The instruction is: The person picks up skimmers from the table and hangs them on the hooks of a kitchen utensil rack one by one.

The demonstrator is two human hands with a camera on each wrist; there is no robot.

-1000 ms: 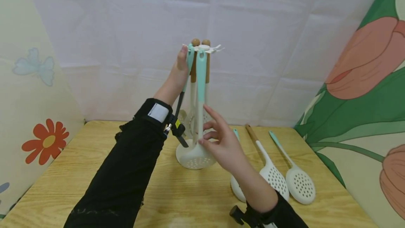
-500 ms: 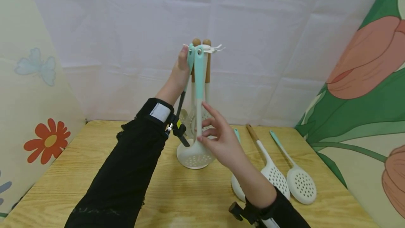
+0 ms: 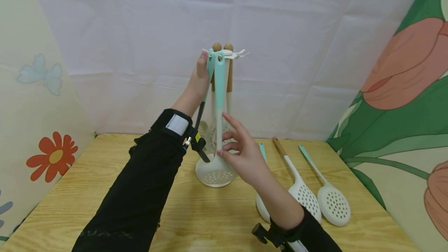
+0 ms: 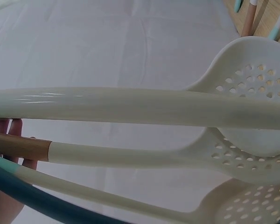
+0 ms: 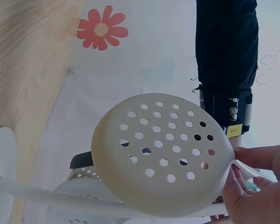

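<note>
The mint-handled skimmer (image 3: 219, 100) hung pretty much straight up and down, its handle hole at the white hook on top of the rack (image 3: 227, 53) and its perforated bowl down low above the rack's base on the desk (image 3: 105, 182). Your right hand (image 3: 241, 154) was grasping the white stem just above the bowl, fingers pinched round it; your left hand (image 3: 201, 75) was up top, thumb pressing on the mint handle end by the hook, so the left was the closer one to the hanging point. Compared with a second ago, the bowl sat a bit higher and further left. Three more skimmers (image 3: 332, 203) lay flat on the right.
</note>
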